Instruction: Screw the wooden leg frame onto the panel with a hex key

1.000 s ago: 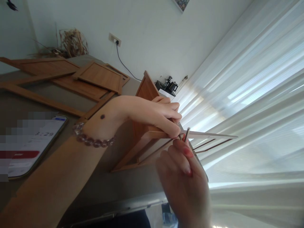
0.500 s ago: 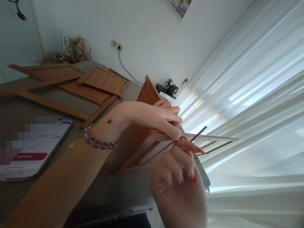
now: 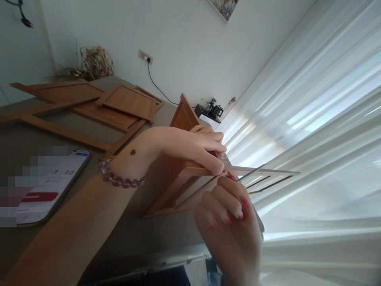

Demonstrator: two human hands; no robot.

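My left hand point(image 3: 196, 147), with a beaded bracelet at the wrist, curls over the top corner of an upright wooden panel piece point(image 3: 178, 182), thumb and fingers gripping the joint. Just below, my right hand point(image 3: 230, 206) is closed, its fingertips near the same corner. Out of it sticks a thin metal rod that looks like a hex key point(image 3: 251, 172), slanting up to the right; its working end is hidden by my fingers. A slatted wooden frame point(image 3: 275, 178) extends rightward from the joint.
On the table point(image 3: 166, 238) at left lie flat wooden panels point(image 3: 127, 101) and an open wooden frame point(image 3: 65, 129). A phone point(image 3: 53, 190) showing a timer is by my left forearm. Dried plant stems point(image 3: 97, 61) stand at the back, a coffee maker point(image 3: 212, 111) beyond, and curtains point(image 3: 321, 119) hang on the right.
The rod has swung and now reaches further to the right. My right hand has rotated, with the index finger curling in. My left hand keeps its hold.
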